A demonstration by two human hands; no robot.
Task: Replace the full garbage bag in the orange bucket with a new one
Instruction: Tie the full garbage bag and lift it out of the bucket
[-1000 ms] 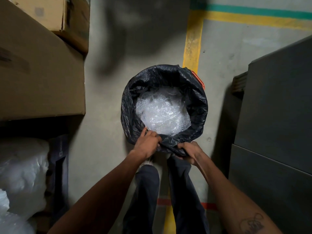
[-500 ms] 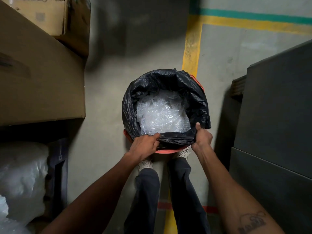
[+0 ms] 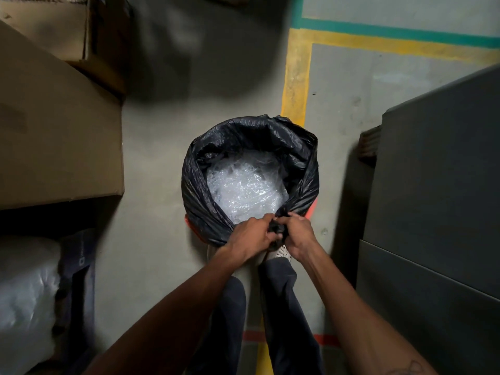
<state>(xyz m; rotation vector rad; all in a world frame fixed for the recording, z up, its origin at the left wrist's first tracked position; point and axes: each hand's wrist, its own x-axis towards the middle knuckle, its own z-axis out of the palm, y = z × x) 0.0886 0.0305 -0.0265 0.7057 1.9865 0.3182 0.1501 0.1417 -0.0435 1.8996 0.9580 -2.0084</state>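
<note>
A black garbage bag (image 3: 243, 136) stands open on the floor in front of my feet, filled with clear bubble wrap (image 3: 247, 186). Only slivers of the orange bucket (image 3: 311, 209) show under the bag's lower edges. My left hand (image 3: 250, 235) and my right hand (image 3: 299, 234) meet at the bag's near edge. Both pinch a bunched fold of the black plastic between them. The bag's rim is pulled off the bucket and gathered inward on the near side.
Large cardboard boxes (image 3: 54, 136) are stacked on the left, with a bundle of white plastic wrap (image 3: 24, 301) below them. A dark grey cabinet (image 3: 438, 212) stands close on the right. Yellow and green floor lines (image 3: 296, 77) run behind the bucket.
My right hand has moved left from the bag's right rim to meet my left hand. The near rim is now bunched together and lifted off the bucket.
</note>
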